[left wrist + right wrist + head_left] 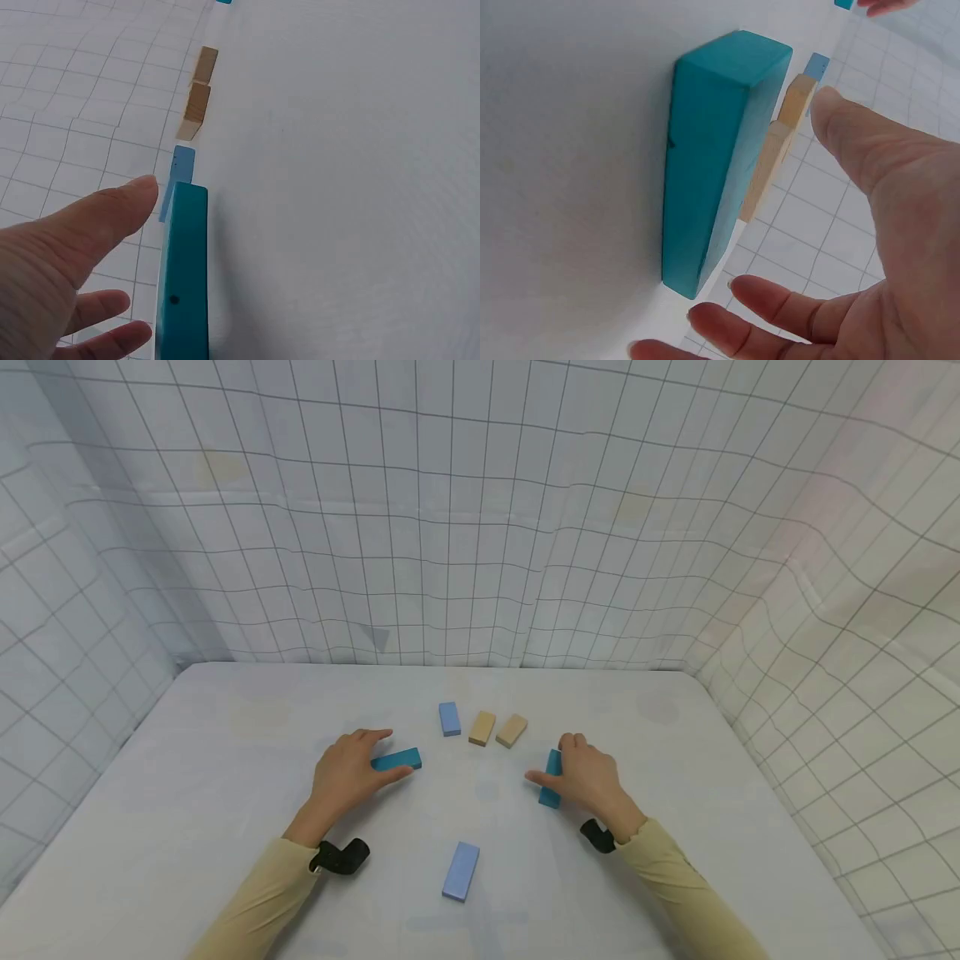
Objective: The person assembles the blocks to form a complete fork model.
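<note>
A teal block [401,759] lies flat on the table by my left hand [347,774], whose thumb and fingers are spread around it. In the left wrist view the thumb [124,214] stands apart from that block [187,277]. A second teal block [550,797] lies under and beside my right hand [592,777]. Seen from the right wrist, the thumb and loosely bent fingers [735,330] are spread about this block [705,150], with a gap between them and it. Neither hand visibly grips anything.
At the back centre are a light blue block [450,719] and two wooden blocks, a yellowish one [482,728] and a paler one [512,732]. Another light blue block [461,872] lies near the front. Grid-patterned cloth [465,543] hangs behind and at both sides of the white table [225,760].
</note>
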Tool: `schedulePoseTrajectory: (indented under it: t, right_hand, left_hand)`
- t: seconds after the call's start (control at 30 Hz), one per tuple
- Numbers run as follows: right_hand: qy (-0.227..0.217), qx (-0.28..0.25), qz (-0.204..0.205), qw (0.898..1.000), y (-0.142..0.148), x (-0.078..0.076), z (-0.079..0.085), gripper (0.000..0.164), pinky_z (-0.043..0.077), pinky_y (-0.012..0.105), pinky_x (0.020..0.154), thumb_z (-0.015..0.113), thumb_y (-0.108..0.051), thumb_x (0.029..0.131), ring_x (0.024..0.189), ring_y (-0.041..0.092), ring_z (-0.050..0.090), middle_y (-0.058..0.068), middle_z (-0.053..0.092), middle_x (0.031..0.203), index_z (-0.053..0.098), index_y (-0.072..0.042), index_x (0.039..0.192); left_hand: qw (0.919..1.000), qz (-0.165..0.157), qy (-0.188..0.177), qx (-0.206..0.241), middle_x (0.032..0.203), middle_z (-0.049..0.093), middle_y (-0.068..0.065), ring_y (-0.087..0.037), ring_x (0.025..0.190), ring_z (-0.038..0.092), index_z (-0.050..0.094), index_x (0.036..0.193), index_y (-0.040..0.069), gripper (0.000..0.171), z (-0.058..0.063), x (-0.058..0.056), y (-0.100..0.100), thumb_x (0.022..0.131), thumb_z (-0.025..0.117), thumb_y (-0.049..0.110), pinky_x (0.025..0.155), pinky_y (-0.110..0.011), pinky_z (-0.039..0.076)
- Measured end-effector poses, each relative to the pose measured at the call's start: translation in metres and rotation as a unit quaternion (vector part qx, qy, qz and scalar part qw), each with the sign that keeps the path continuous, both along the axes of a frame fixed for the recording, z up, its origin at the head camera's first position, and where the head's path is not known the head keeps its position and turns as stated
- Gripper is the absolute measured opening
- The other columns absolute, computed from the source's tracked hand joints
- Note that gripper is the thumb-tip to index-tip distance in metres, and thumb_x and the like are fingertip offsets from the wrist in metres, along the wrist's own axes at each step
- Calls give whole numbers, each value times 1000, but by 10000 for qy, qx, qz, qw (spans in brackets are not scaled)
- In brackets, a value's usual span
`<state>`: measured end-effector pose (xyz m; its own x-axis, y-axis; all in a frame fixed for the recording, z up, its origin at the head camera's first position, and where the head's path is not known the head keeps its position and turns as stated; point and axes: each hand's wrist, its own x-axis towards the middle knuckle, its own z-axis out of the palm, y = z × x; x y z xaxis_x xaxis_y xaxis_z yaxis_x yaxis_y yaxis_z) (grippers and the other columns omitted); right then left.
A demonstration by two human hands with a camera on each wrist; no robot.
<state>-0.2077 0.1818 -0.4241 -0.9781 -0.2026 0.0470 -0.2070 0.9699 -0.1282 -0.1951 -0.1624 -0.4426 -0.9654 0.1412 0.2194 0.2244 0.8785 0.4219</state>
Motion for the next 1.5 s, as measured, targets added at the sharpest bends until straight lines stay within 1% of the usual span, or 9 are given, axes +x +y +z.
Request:
schedulePoseTrajectory:
  t: [0.27,0.4,0.5,0.63,0.73,1.0,1.2,1.33,1.5]
  right_hand:
    - [10,313,-220,9993,3,5,-2,71,40,29,42,66,-68,73,53,17,46,7,44,71,51,0,88]
    - [-43,425,-262,9987,4,8,-3,73,40,29,43,65,-70,73,52,17,46,8,46,68,53,1,87]
    - [-137,474,-258,9985,4,10,-4,71,39,29,43,62,-71,74,51,17,45,6,47,64,55,-1,82]
    - [-434,375,-248,9980,6,10,-5,63,31,26,43,60,-70,78,49,14,39,0,38,57,49,-8,69]
    - [-667,251,-224,9972,7,9,-4,59,26,25,43,59,-67,80,48,12,35,-3,33,55,46,-12,64]
    - [-972,77,-114,9952,11,10,-1,55,25,25,44,62,-60,82,48,11,34,-6,30,52,41,-16,58]
    - [-952,1,-64,9954,14,10,-3,52,28,25,45,66,-57,82,49,11,36,-6,34,53,45,-15,60]
    - [-924,-108,-50,9957,15,11,-2,46,32,26,46,69,-52,81,51,13,42,-4,44,55,51,-13,65]
    - [-882,-179,-10,9959,15,13,-2,41,34,26,46,71,-47,80,52,14,45,-2,49,58,54,-12,68]
  left_hand:
    - [9996,65,-169,200,115,60,-18,-36,101,52,64,120,3,63,-5,1,-3,75,79,44,78,-48,47]
    - [9996,65,-134,245,111,61,-17,-35,98,52,67,116,3,58,-7,2,-3,75,79,42,75,-47,48]
    - [9996,59,-108,256,109,61,-17,-34,97,52,68,112,4,53,-7,2,-4,75,79,40,75,-47,47]
    - [9995,44,-69,292,104,62,-15,-33,94,52,69,108,4,49,-8,4,-5,76,79,39,74,-47,47]
    - [9994,50,-47,344,101,62,-14,-32,92,51,70,107,4,47,-9,4,-6,76,79,38,73,-46,47]
    - [9986,94,-165,484,99,62,-13,-29,89,50,71,103,3,43,-10,3,-6,76,80,35,70,-45,47]
    - [9976,139,-352,582,100,62,-12,-29,90,52,71,104,3,43,-9,3,-5,76,81,33,72,-44,47]
    - [9972,97,-378,631,100,63,-13,-30,91,55,71,104,2,41,-9,3,-5,76,81,31,74,-44,48]
    - [9970,52,-394,660,97,63,-11,-26,86,58,71,102,3,41,-10,4,-5,75,82,31,71,-42,49]
